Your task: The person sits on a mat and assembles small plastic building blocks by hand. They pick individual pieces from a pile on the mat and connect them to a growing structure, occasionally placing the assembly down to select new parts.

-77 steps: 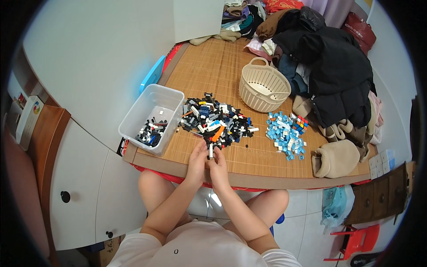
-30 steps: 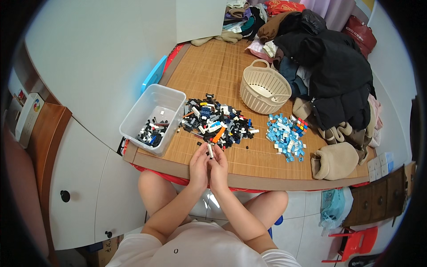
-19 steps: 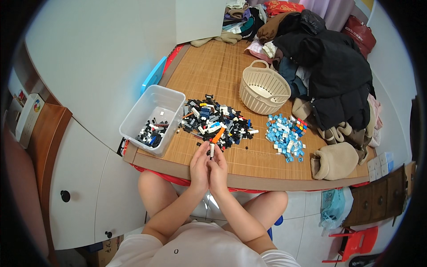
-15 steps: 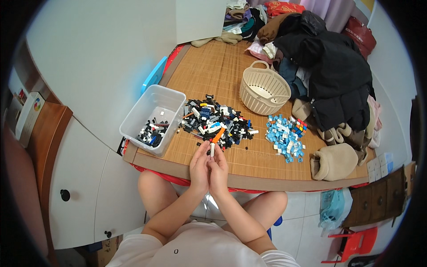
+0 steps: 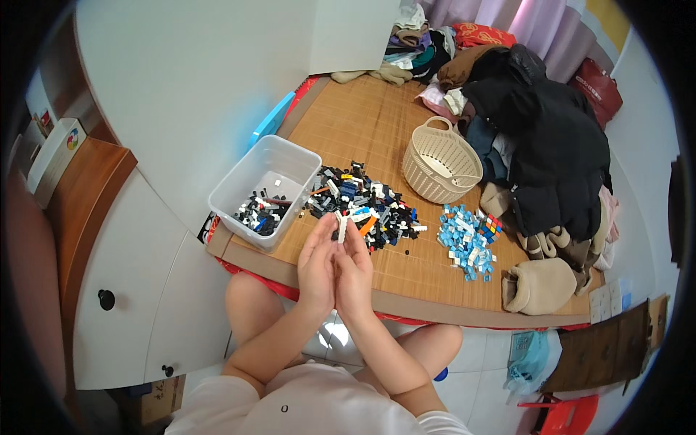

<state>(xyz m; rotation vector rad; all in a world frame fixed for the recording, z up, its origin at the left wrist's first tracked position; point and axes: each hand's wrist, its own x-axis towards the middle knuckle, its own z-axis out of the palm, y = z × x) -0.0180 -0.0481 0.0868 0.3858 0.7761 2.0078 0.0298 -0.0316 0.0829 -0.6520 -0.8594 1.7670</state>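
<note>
My left hand (image 5: 316,270) and my right hand (image 5: 354,274) are pressed close together at the near edge of a brick pile. Between their fingertips stands a long white toy brick (image 5: 342,230), gripped from both sides. Small dark parts show beside it, but I cannot tell whether they are joined to it. Just beyond my fingers lies the heap of loose toy bricks (image 5: 378,196), mostly black, white, grey and dark blue. An orange brick (image 5: 368,225) rests on its near side, right of my fingertips.
Left of the heap stands a clear plastic bin (image 5: 225,206) with some bricks inside. A blue lid (image 5: 272,119) leans behind it. To the right are a beige basket (image 5: 442,163), light-blue and white tiles (image 5: 464,239), a puzzle cube (image 5: 491,228) and piled clothes (image 5: 558,145).
The whole view has shifted and turned slightly. My hands have moved a little forward and left against the heap, the white brick still between them. The orange brick now shows right of my fingertips.
</note>
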